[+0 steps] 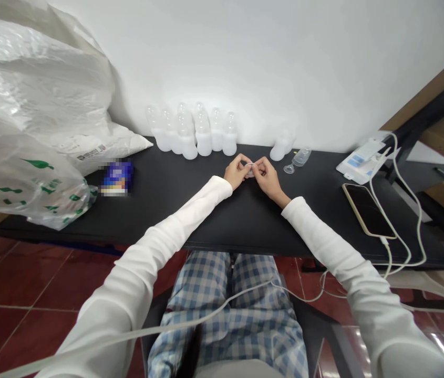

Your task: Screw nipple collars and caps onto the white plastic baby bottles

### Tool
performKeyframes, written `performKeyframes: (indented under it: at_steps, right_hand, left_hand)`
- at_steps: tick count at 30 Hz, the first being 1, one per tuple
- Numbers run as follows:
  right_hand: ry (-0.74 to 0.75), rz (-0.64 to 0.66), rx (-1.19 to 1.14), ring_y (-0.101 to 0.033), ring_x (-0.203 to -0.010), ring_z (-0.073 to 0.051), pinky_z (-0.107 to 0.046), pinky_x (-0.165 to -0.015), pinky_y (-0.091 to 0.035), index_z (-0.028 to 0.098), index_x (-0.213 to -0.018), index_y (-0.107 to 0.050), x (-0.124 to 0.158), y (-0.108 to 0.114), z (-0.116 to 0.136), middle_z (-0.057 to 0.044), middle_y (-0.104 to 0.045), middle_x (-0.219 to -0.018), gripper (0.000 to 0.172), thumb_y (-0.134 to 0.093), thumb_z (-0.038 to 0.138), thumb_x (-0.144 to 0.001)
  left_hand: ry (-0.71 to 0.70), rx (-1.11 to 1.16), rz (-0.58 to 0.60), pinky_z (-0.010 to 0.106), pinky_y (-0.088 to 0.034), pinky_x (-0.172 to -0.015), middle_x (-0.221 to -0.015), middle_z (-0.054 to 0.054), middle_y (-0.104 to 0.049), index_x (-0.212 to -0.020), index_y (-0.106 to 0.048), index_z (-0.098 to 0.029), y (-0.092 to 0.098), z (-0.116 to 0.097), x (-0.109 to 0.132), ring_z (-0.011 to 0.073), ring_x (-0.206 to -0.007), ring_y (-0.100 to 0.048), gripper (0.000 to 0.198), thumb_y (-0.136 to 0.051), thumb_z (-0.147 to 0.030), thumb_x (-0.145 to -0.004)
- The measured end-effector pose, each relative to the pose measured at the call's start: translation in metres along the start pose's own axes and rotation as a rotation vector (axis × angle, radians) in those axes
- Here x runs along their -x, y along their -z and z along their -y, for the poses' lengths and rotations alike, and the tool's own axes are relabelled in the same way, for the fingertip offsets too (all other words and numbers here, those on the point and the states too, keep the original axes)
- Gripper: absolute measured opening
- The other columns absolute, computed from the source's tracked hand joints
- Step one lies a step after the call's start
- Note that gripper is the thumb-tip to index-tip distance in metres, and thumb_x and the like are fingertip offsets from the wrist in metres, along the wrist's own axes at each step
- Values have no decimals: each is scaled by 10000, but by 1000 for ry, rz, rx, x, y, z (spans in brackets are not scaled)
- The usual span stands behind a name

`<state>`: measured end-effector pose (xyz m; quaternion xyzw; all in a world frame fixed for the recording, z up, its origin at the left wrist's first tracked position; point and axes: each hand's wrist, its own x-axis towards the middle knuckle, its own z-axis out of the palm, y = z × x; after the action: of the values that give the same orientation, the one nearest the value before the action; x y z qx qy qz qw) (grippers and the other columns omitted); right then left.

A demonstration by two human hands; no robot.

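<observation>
A small clear piece (250, 170) is pinched between the fingertips of the left hand (238, 173) and right hand (268, 178), held close together just above the bench (190, 210), near a row of plastic bottles (204, 142).

We look forward and down from the person's head onto the left hand (237, 173), right hand (269, 178) and black desk (174, 210).
</observation>
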<state>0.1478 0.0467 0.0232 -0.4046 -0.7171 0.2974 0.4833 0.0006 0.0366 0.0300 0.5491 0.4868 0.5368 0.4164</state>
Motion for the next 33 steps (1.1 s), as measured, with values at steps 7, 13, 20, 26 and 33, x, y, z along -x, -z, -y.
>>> performKeyframes:
  at_steps: [7,13,20,26,33]
  right_hand:
    - [-37,-12,43,-481,-579,-125,-290,-609,-394,257,-863,-506,-1,2,-2,64,-528,-614,441,-581,689,-913]
    - [-61,37,-132,-584,-659,-125,-294,-663,-489,269,-1045,-548,-6,5,-12,27,-657,-823,613,-621,827,-802]
    - [-41,3,-158,-611,-673,-135,-308,-661,-523,249,-995,-557,-11,3,-22,6,-657,-825,607,-704,788,-759]
    - [-79,-97,-104,-629,-724,-171,-344,-682,-538,257,-923,-544,-9,-4,-24,-17,-689,-851,492,-736,689,-784]
    - [-83,-156,-50,-594,-723,-176,-361,-695,-504,266,-890,-503,-7,-6,-23,-18,-656,-841,390,-688,605,-832]
  left_hand:
    - [61,38,2,195,-503,-570,-570,-70,-584,-904,-645,-188,-2,6,-4,85,-534,-609,67,-712,-183,-900]
    - [82,238,-35,230,-580,-755,-735,-48,-674,-994,-619,-177,-3,13,-11,85,-678,-686,251,-741,-56,-811]
    - [38,188,-56,233,-556,-751,-722,-47,-671,-921,-614,-168,-3,11,-8,85,-651,-682,251,-771,-36,-776]
    - [-2,65,-79,222,-532,-720,-693,-62,-648,-906,-628,-190,-3,6,-2,82,-645,-653,231,-742,-35,-779]
    - [-173,-65,-78,211,-501,-671,-673,-78,-597,-829,-574,-216,-7,-2,5,68,-606,-554,264,-781,-75,-744]
